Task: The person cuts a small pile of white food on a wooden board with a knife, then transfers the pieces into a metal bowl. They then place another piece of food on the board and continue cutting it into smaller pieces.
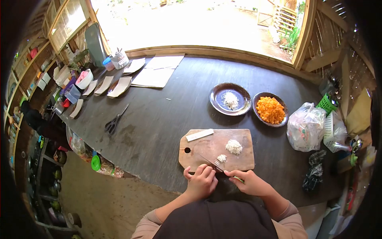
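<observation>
A wooden cutting board (215, 149) with a hole at its left end lies at the table's front edge. My right hand (251, 183) grips a knife (210, 162) by its green handle, its thin blade slanting up and left over the board. My left hand (201, 182) is closed at the board's front edge, close to the blade; whatever its curled fingers hold is hidden. A small pile of thin white shreds (221, 159) sits beside the blade. Behind it lie a bigger pile of white shreds (234, 147) and a pale white block (199, 135).
Behind the board stand a dark plate (217, 108) with white shreds and a bowl (283, 122) of orange pieces. A plastic bag (306, 127) and a black bag (314, 171) are at right. Scissors (115, 121), cardboard sheets (157, 73) and several paper-lined dishes (119, 86) lie left.
</observation>
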Action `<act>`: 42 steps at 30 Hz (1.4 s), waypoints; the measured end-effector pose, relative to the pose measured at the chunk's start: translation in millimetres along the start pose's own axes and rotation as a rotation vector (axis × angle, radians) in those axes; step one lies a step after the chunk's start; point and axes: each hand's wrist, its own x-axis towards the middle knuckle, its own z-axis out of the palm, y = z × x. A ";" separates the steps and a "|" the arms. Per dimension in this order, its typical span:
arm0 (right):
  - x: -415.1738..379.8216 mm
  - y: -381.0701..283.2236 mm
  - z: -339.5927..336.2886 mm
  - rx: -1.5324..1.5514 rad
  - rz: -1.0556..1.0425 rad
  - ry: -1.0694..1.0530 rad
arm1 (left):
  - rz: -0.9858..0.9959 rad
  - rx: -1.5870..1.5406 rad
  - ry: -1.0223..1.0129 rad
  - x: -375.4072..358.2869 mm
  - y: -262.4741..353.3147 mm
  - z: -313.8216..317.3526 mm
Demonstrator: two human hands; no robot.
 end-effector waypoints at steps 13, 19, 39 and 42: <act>11.9 4.2 4.0 0.061 -0.005 0.021 | -0.015 -0.012 0.016 -4.7 0.0 0.4; 6.6 -6.5 -4.3 0.046 0.164 -0.020 | -0.037 -0.047 0.017 -6.3 0.4 -0.1; -1.3 -0.2 7.2 0.066 0.055 -0.027 | -0.038 -0.038 -0.005 -6.3 0.5 -2.2; -1.4 -2.6 8.6 0.027 0.073 -0.019 | -0.033 -0.036 -0.004 -6.4 0.0 -1.5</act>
